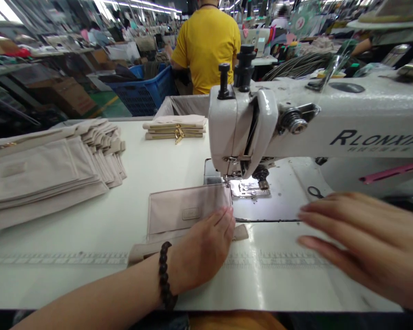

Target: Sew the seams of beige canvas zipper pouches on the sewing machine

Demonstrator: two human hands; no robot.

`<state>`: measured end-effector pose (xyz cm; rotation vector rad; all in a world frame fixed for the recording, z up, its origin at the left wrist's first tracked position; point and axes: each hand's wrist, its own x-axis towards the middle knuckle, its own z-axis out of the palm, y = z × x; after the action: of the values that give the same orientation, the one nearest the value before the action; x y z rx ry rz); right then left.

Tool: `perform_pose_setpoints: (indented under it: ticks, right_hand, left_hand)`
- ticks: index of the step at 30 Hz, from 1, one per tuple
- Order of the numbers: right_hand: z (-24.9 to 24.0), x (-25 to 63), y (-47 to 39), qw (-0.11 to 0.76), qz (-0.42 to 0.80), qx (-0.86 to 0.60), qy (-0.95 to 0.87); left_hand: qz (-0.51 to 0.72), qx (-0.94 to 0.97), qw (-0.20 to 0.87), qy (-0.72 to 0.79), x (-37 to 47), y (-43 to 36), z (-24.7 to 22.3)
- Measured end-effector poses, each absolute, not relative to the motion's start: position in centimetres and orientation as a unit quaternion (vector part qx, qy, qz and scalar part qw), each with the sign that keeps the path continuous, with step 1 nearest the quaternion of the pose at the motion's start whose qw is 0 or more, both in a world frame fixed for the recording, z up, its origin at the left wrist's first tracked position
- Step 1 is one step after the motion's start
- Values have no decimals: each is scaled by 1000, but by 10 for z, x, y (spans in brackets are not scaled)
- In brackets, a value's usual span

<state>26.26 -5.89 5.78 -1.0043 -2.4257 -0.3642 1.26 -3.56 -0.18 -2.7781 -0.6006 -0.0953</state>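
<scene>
Under the presser foot (228, 182) of a white sewing machine (242, 123) lies the right corner of a beige fabric wallet piece (172, 208) with a small stitched label. My left hand (206, 243), a dark bead bracelet at its wrist, holds this piece down near its lower right corner. Its fingers are pressed together and its thumb is hidden. A folded or rolled part of the beige fabric (142, 251) shows beneath that hand. At the right, over the table's front part, my right hand (365, 243) is in the air, fingers outstretched, slightly blurred and holding nothing.
Beige fabric pieces (44, 176) are heaped at the left. Several zippered pouches (175, 127) are stacked at the back. A printed ruler strip (69, 258) crosses the table (89, 284). Beyond are a blue crate (142, 91) and a person in a yellow shirt (209, 46).
</scene>
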Motion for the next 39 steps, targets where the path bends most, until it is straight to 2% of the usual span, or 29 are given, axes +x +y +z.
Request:
perform_pose_setpoints:
  ticks: [4, 7, 9, 14, 17, 23, 39]
  right_hand:
    - [42, 209, -39, 105, -53, -309, -944]
    - [26, 191, -35, 50, -46, -289, -955]
    - [18, 189, -35, 57, -67, -264, -961]
    - [13, 194, -38, 186, -128, -201, -953]
    - [14, 195, -41, 215, -137, -189, -948]
    - [15, 194, -43, 226, -133, -188, -946]
    - [3, 190, -36, 182, -104, -240, -948]
  left_hand:
    - [-78, -967, 113, -214, 11, -34, 3]
    - [-134, -962, 82, -222, 11, -34, 6]
    - [-168, -957, 88, -217, 10, -35, 8]
    - [-194, -944, 128, -236, 9, -39, 13]
    - [-193, -947, 128, -222, 6, -40, 17]
    - [-176, -957, 106, -204, 4, -36, 19]
    - [-133, -966, 89, -204, 8, -23, 8]
